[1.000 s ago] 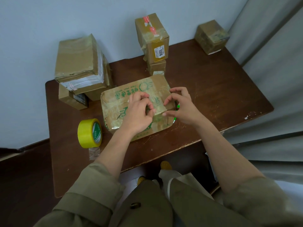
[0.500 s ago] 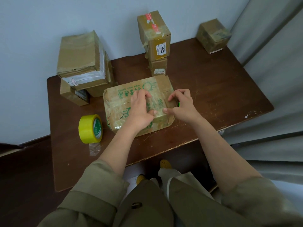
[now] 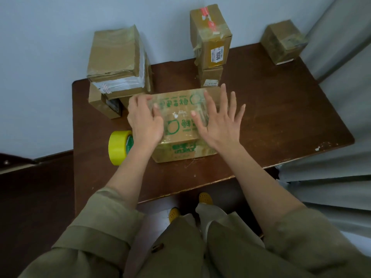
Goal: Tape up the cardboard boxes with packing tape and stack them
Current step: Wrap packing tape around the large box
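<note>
A flat cardboard box (image 3: 180, 125) with green print and clear tape over its top lies in the middle of the brown table (image 3: 271, 121). My left hand (image 3: 145, 119) lies on the box's left part, fingers bent over the top near its left edge. My right hand (image 3: 218, 121) presses flat on the box's right part with fingers spread and straight. A yellow roll of packing tape (image 3: 118, 147) stands on edge on the table just left of the box, partly behind my left forearm.
A stack of taped boxes (image 3: 118, 63) stands at the table's back left. Two stacked boxes (image 3: 210, 37) rise behind the middle box, the upper one labelled 1006. A small box (image 3: 284, 42) sits at the back right corner. Grey curtains (image 3: 341, 97) hang at the right.
Both hands left the box's near right corner and moved apart onto its top. The right hand has opened flat; the left has shifted to the left edge. The box now sits squarer.
</note>
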Motion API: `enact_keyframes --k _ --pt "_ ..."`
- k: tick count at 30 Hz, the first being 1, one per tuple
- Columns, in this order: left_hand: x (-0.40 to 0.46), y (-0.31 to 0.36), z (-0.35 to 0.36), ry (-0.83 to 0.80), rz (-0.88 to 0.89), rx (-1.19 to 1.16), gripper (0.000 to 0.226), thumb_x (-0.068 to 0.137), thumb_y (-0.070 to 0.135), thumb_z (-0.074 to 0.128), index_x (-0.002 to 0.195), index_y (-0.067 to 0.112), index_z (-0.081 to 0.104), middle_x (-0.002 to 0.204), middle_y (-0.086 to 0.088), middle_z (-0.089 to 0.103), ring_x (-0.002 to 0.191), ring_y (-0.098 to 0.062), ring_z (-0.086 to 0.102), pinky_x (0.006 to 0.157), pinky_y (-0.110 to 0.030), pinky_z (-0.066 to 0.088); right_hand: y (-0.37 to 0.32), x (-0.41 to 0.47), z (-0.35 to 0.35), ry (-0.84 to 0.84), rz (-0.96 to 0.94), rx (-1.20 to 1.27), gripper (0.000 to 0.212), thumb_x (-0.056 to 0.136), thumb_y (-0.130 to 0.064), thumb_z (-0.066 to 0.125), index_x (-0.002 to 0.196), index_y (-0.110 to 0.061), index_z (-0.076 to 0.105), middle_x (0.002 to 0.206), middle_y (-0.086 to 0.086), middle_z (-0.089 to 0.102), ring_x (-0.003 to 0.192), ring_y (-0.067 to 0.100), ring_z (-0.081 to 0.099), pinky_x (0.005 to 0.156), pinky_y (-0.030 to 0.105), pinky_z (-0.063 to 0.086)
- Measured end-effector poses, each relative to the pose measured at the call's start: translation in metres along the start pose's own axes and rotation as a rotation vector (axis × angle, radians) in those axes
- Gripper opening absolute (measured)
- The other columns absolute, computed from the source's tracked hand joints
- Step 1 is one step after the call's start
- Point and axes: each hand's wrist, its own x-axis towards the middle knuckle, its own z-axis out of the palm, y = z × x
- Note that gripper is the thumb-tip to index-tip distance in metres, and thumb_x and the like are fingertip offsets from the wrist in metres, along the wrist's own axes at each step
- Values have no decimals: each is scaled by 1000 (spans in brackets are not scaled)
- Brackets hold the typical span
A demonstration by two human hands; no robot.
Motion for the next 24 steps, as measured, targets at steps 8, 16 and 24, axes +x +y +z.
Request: enact_keyframes --k 8,16,24 --pt "-15 -23 15 -89 -303 -97 55 107 41 21 153 11 30 151 -14 43 136 -34 41 105 -39 34 1 4 2 -71 52 -88 69 97 -69 21 157 -37 9 165 9 10 138 43 25 105 62 38" --pt "-21 -24 13 -54 -259 -90 46 108 36 25 135 5 44 136 -16 52 120 -38 50 89 -39 39 -5 22 6 115 187 -87 50 103 -49 27 143 -21 36 135 14 37 109 40 45 89 52 42" --pt "-33 -22 12 -66 -273 -55 50 107 41 25 144 9 35 137 -20 50 118 -41 51 92 -46 41 7 11 3 -37 -104 -2 71 95 -73 21 157 -42 9 167 -3 -9 151 41 -9 114 70 10"
